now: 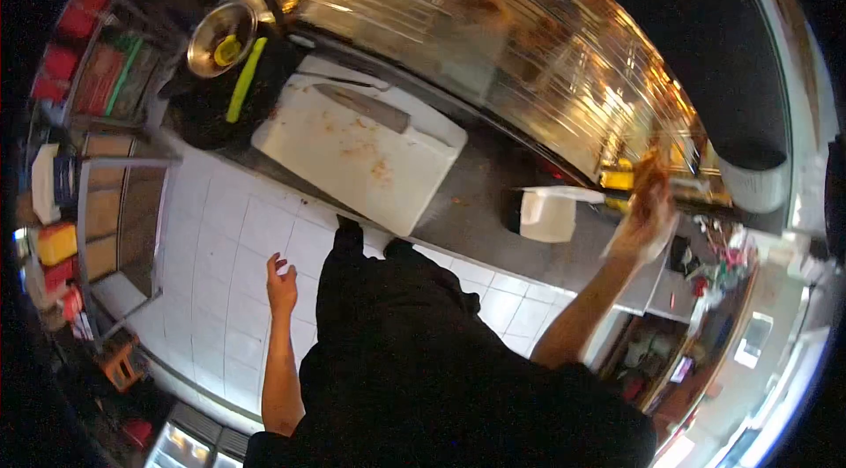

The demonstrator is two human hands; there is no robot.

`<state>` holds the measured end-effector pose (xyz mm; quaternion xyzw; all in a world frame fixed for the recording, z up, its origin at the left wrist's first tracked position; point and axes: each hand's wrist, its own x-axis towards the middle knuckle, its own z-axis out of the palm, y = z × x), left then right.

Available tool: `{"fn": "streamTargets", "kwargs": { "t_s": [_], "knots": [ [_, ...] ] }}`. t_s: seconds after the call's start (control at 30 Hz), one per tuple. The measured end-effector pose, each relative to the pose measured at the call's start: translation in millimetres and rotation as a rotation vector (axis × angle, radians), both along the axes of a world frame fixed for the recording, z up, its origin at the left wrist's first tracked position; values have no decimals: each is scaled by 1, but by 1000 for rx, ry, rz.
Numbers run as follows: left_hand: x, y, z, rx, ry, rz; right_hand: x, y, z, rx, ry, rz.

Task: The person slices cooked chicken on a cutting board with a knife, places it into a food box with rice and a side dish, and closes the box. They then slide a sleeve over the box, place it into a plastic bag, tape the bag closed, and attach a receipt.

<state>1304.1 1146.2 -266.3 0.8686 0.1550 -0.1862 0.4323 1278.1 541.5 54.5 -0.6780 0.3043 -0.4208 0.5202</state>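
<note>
My left hand (281, 287) hangs above the tiled floor with its fingers apart and loosely bent, holding nothing. On the right, my right hand (641, 219) is raised in front of the lit glass case and smeared by motion. It seems to wear a clear plastic glove. Its fingertips look orange-brown in the warm light, so whether it holds something is unclear. A white open box (546, 216) stands on the counter just left of it. Further left, a white cutting board (308, 142) with brown crumbs bears a knife (366, 109) and a thin metal utensil (335, 79).
A glass display case (458, 45) with wire racks runs along the counter's back edge (485, 164). At the board's left are a metal bowl (204, 40) and a long green object (246, 85). A metal-framed rack (123, 204) stands at the left, and cluttered shelves (652, 353) at the right.
</note>
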Motion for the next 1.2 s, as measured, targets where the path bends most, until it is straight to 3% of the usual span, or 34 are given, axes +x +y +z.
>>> {"fn": "streamTargets", "kwargs": {
  "t_s": [0.03, 0.07, 0.1, 0.13, 0.17, 0.2, 0.23, 0.37, 0.43, 0.47, 0.53, 0.6, 0.67, 0.73, 0.83, 0.93, 1.03, 1.2],
  "knots": [
    [-4, -6, 5, -47, -1, 42, -15, 18, -37, 232, -217, 116],
    [-7, -11, 12, -90, -3, 75, -10, 34, -73, 337, 40, -20],
    [-8, -16, 12, -86, -4, 66, -32, 40, -137, -18, 341, 13],
    [-5, -21, 12, -83, -3, 37, 2, 101, -119, 67, 465, 182],
    [4, -28, 17, -74, 0, -26, 13, 113, -187, 204, 402, 347],
    [14, -40, 18, -74, 1, -88, 43, 141, -180, -49, 754, 454],
    [26, -51, 23, -77, -20, -156, 57, 163, -246, 356, 403, 514],
    [77, -80, 65, -94, -106, -234, 105, 164, -292, -243, 1034, 662],
    [99, -85, 79, -104, -144, -252, 108, 160, -273, -496, 923, 427],
    [108, -89, 75, -122, -175, -255, 118, 155, -257, -590, 941, 452],
    [118, -97, 64, -159, -213, -270, 143, 141, -269, -770, 934, 756],
    [133, -118, 69, -145, -204, -338, 154, 109, -347, -1125, 970, 888],
    [150, -141, 83, -156, -274, -434, 169, 105, -350, -1157, 1095, 963],
    [164, -159, 89, -97, -426, -583, 177, 128, -266, -822, 1320, 984],
    [191, -187, 88, -80, -526, -778, 149, 131, -195, -778, 1263, 949],
    [207, -222, 79, 36, -661, -986, 131, 144, -189, -646, 1490, 1007],
    [224, -240, 55, 136, -734, -1209, 124, 176, -159, -451, 1545, 1009],
    [243, -247, 42, 180, -738, -1397, 100, 201, -226, -346, 1551, 868]
  ]
}}
